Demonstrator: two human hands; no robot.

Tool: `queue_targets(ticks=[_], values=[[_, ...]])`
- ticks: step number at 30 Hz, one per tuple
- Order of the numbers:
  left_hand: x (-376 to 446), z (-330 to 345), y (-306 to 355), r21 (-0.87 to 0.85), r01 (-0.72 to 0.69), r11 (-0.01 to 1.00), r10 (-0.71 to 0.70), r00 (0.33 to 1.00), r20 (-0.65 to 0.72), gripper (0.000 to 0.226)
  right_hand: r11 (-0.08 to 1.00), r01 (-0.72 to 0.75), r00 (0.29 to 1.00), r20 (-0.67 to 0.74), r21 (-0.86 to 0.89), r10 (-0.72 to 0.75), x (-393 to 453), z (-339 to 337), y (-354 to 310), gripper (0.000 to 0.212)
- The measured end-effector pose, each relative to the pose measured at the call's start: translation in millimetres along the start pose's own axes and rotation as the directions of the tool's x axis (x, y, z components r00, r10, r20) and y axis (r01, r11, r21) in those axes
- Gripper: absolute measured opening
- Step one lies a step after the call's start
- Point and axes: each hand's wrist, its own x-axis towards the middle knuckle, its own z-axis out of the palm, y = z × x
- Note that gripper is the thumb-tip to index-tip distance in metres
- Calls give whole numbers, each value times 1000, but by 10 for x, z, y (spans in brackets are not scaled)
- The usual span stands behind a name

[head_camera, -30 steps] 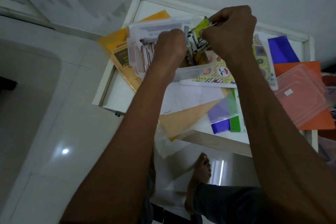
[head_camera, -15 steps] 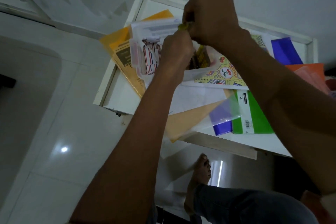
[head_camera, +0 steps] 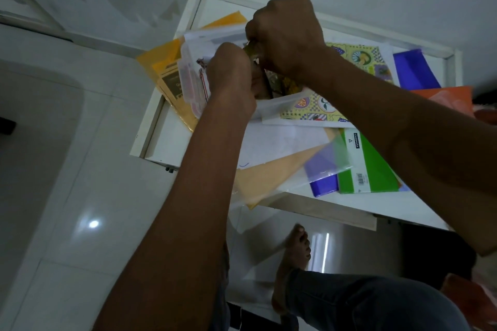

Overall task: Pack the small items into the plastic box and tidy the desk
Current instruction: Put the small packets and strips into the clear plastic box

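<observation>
**A:** Where are the hands?

**B:** Both meet over the clear plastic box (head_camera: 192,80), which sits on the far left part of the white desk (head_camera: 172,142). The left hand (head_camera: 231,75) is curled into a fist at the box's open top; the right hand (head_camera: 287,35) is curled just above and beside it, knuckles up.

**A:** Gripping what?

**B:** Between them shows a small packet (head_camera: 251,50), yellow-green and dark. The right hand's fingers pinch its upper edge. The left hand touches the same bundle, but whether it grips the packet or something under it cannot be told; its fingers are hidden.

**A:** And inside the box?

**B:** More small items: red-and-white striped pieces (head_camera: 203,83) against the left wall, dark and gold wrappers (head_camera: 282,86) near the right side, below the right wrist.

**A:** The rest of the desk?

**B:** Paper, everywhere. Yellow-orange sheets (head_camera: 161,62) lie under the box. A patterned yellow sheet (head_camera: 363,59) with fruit motifs lies just to the right of it. A blue sheet (head_camera: 411,70) rests at the far right corner, an orange one (head_camera: 443,97) nearer. A green pad (head_camera: 371,164), a purple sheet (head_camera: 320,169) and a tan sheet (head_camera: 271,177) overhang the near edge.

**A:** Below?

**B:** A bare foot (head_camera: 293,258) on glossy white tiles (head_camera: 67,196).
</observation>
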Motion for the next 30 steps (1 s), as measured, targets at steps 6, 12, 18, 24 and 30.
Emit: queue_targets(ticks=[6,12,18,24,30], values=[[21,-41,17,-95,34,995,-28,997,68,38,1000,-1,993,-122,25,4,-113,103,25,26],[-33,-47,35,-81,49,995,-43,996,79,29,1000,4,1000,16,30,-4,12,181,-98,20],[-15,-63,44,-5,54,999,-54,995,85,30,976,-103,993,79,192,90,85,293,-54,27],[-33,-20,119,-27,118,993,-114,984,140,34,942,-83,990,137,325,40,65,183,65,26],[-103,-43,67,3,69,998,-69,991,111,27,948,-131,987,125,291,99,-20,110,78,26]])
